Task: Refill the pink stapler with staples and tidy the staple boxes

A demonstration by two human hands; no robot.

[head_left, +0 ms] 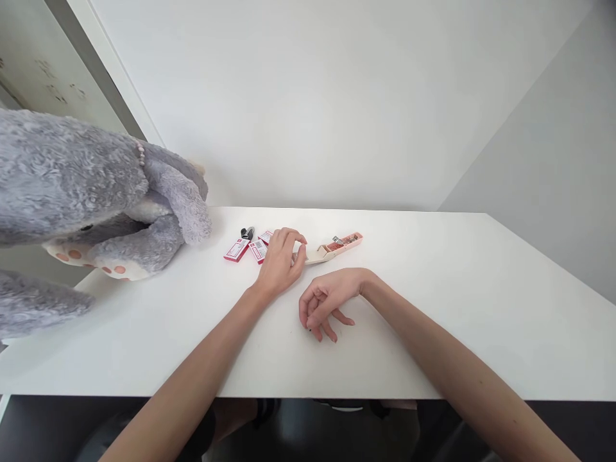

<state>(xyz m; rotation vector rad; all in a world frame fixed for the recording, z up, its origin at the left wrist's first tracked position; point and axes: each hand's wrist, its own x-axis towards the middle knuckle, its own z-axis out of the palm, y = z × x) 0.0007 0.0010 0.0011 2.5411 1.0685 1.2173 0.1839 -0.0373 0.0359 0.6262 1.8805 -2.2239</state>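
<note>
A long, slim pink and cream stapler (345, 242) lies unfolded on the white table, with metal parts showing in its pink half. My left hand (283, 258) rests over the near cream end, fingers curled and thumb close to the index finger, hiding that end. Nearer the table's front edge, my right hand (332, 300) is bent down at the wrist. Its thumb and index finger pinch together at a tiny dark speck, too small to name, while the other fingers hang loosely apart.
Several small white boxes with red edges (237, 249) lie left of my left hand. Beside them sits a small black and grey object (247, 233). A big grey plush toy (72, 173) takes up the left side. The white table (457, 308) meets a wall behind.
</note>
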